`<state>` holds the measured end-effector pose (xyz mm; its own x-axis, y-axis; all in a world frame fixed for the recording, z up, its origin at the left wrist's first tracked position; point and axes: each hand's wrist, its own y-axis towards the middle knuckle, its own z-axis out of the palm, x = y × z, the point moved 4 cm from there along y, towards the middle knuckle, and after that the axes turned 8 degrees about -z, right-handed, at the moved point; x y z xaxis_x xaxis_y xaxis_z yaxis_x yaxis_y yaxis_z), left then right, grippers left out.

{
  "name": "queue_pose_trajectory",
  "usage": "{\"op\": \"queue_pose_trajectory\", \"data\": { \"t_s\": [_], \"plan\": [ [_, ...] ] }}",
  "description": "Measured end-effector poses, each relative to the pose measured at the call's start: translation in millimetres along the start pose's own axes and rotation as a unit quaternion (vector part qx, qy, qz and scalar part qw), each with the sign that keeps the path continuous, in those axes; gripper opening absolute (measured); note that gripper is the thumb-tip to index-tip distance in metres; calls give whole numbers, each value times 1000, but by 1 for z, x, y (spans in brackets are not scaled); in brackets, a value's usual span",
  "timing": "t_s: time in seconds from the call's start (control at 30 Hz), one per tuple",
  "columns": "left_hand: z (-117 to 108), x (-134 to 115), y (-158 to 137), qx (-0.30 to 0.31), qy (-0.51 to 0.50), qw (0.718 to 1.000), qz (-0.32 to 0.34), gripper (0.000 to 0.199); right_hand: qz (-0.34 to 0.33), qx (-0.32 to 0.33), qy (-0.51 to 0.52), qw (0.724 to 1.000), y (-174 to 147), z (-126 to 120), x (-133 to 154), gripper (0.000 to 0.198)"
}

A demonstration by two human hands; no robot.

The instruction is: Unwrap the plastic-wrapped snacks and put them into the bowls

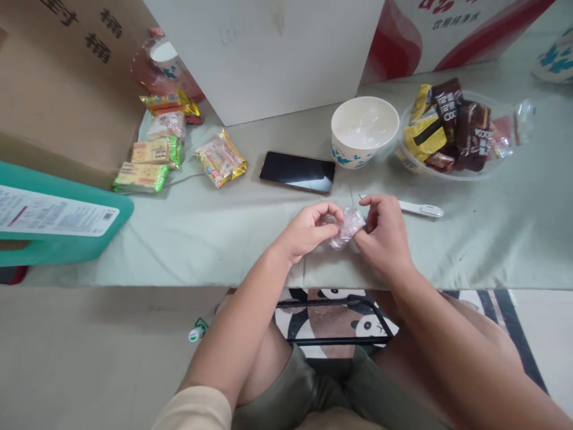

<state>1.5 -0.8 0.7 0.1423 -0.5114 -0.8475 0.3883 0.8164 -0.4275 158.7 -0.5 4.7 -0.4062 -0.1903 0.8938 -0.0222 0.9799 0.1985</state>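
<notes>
Close to the table's front edge, a crinkled clear plastic wrapper (pixel 347 229) with a pinkish tint lies between my two hands. My left hand (pixel 313 230) pinches its left side between thumb and curled fingers. On the opposite side, my right hand (pixel 384 236) has its thumb and bent fingers closed at the wrapper's edge. Whether anything is inside the wrapper I cannot tell. A slim white tool (pixel 421 208) with a flat handle lies behind my right hand, which partly hides it. Just beyond my hands rests a black phone (pixel 298 172), and a white paper bowl (pixel 364 125) with blue leaves stands beside it.
At the right, a clear plastic bowl (pixel 477 175) holds several packaged snacks. Snack packets (pixel 221 159) lie at the left, by a cardboard box (pixel 67 89) and a green carrier (pixel 101 224). A white panel (pixel 277 54) and a red-and-white box (pixel 443 36) stand behind.
</notes>
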Motion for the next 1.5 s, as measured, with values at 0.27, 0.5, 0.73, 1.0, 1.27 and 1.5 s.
{"op": "queue_pose_trajectory", "data": {
  "t_s": [0.27, 0.5, 0.73, 1.0, 1.27, 1.5],
  "plan": [
    [-9, -6, 0, -109, 102, 983, 104, 23, -50, 176, 224, 957, -8, 14, 10, 33],
    [-8, -7, 2, -61, 34, 995, 73, 40, -18, 64, 158, 985, -3, 5, 4, 20],
    [-13, -18, -4, -62, 96, 989, 91, 19, -83, 29, 31, 996, -1, 5, 18, 9],
    [-26, -28, -11, -121, 81, 987, 70, 11, -268, -185, -216, 921, 25, -41, 65, 9],
    [-35, -32, -26, -126, 91, 984, 87, 12, -108, 66, -449, 884, 165, -8, 77, 17],
    [-42, -34, -31, -131, 68, 984, 99, 17, 10, 227, -369, 901, 213, 40, 44, 31]
  ]
}}
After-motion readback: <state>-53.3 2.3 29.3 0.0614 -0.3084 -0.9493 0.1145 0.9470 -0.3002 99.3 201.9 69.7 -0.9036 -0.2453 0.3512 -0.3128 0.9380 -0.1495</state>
